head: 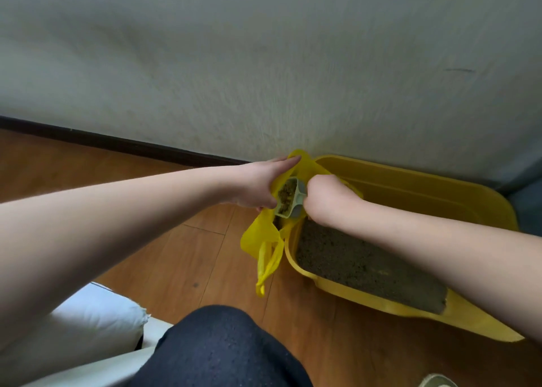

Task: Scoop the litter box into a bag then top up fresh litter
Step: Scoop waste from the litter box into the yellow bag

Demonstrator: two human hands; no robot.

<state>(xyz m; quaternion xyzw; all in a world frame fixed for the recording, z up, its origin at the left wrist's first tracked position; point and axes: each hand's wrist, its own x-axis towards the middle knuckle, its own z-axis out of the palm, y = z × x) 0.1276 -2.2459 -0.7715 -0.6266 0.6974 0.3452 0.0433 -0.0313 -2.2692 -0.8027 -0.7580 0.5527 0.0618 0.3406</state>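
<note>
A yellow litter box [410, 190] stands on the wooden floor against the wall, with dark grey-brown litter [360, 262] in it. A yellow plastic bag [261, 240] hangs at its left end. My left hand [261, 181] grips the bag's rim and holds its mouth apart. My right hand [322, 196] is closed on the handle of a pale grey-green scoop [289, 199]. The scoop is full of litter and is tilted over the bag's mouth. The bag's inside is mostly hidden.
A white wall with a dark baseboard [117, 144] runs behind the box. A white cushion [96, 319] lies at the lower left. My knee in dark trousers [217, 348] is at the bottom centre. A shoe tip [437, 382] shows at the lower right.
</note>
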